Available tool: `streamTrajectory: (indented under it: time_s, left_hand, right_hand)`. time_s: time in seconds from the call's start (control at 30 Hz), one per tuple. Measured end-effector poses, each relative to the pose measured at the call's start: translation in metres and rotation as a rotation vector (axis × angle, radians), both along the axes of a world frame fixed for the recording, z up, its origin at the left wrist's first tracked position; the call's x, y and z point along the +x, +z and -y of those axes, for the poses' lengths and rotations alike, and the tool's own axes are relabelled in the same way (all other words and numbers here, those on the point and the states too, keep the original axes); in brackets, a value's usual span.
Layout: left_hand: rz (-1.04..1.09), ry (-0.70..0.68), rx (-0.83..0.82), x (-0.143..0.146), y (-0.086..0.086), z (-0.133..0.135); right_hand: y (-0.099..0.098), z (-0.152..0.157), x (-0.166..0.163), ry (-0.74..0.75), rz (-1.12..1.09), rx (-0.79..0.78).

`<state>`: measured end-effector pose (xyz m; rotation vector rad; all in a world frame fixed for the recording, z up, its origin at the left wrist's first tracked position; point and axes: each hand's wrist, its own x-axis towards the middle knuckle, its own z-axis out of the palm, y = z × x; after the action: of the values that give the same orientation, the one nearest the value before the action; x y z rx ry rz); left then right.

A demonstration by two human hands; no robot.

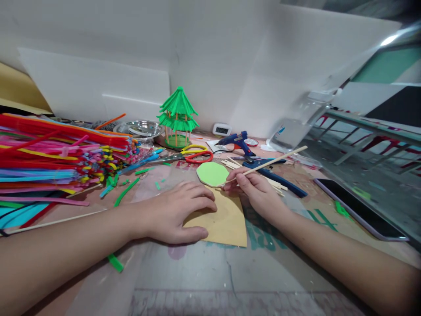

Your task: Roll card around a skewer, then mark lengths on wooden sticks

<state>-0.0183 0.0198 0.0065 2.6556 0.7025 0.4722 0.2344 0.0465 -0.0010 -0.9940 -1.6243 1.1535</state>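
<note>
My left hand [179,210] lies flat, fingers spread, pressing on a tan sheet of cardboard [226,224] on the table. My right hand [255,188] pinches a long thin wooden stick [272,162], held like a pen, its lower tip touching the edge of a light green round piece [212,174] that rests at the top of the cardboard. The stick slants up to the right.
A big pile of coloured pipe cleaners [59,153] fills the left. Behind stand a green paper pavilion model [177,116], red and yellow scissors [194,154], a blue glue gun [237,141], a metal bowl [141,128] and loose sticks. A phone [358,208] lies at right.
</note>
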Motion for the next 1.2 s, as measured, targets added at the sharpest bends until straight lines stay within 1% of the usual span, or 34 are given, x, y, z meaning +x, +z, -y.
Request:
streamTrajectory:
  time_s: [0.1, 0.27, 0.33, 0.4, 0.47, 0.5, 0.6, 0.7, 0.87, 1.03, 1.13, 1.2]
  left_hand:
    - [0.043, -0.005, -0.012, 0.000, 0.000, 0.000]
    - [0.103, 0.011, 0.022, 0.002, 0.001, 0.002]
    - [0.144, 0.097, 0.058, 0.003, 0.001, 0.003]
    - [0.149, 0.243, 0.090, 0.005, 0.001, 0.004]
    - [0.072, 0.356, 0.100, 0.006, 0.001, 0.004]
    - [0.017, 0.378, 0.097, 0.007, 0.002, 0.004]
    - [-0.101, 0.370, 0.093, 0.008, 0.005, 0.006]
    - [-0.124, 0.359, 0.098, 0.008, 0.010, 0.010]
    - [-0.094, 0.283, 0.026, 0.007, 0.010, 0.009]
    - [-0.040, 0.239, -0.068, 0.008, 0.013, 0.010]
    - [0.034, 0.241, -0.119, 0.008, 0.013, 0.011]
    - [0.074, 0.275, -0.101, 0.008, 0.010, 0.010]
  right_hand:
    - [0.002, 0.003, -0.001, 0.013, -0.019, 0.012]
    - [0.005, 0.005, 0.000, -0.100, 0.014, 0.082]
    - [0.005, 0.004, 0.000, -0.125, 0.032, 0.089]
    - [0.004, 0.002, 0.001, -0.139, 0.051, 0.080]
    - [0.004, 0.000, 0.001, -0.151, 0.075, 0.075]
    - [0.004, 0.000, 0.001, -0.154, 0.087, 0.074]
    - [0.004, 0.000, 0.001, -0.159, 0.102, 0.083]
    - [0.003, 0.000, 0.002, -0.156, 0.102, 0.083]
    - [0.000, 0.000, 0.004, -0.195, 0.064, 0.122]
    - [0.002, -0.002, 0.000, -0.160, 0.053, 0.048]
    - [0.004, -0.001, -0.004, -0.119, 0.032, 0.014]
    - [0.004, 0.000, -0.005, -0.085, 0.002, 0.001]
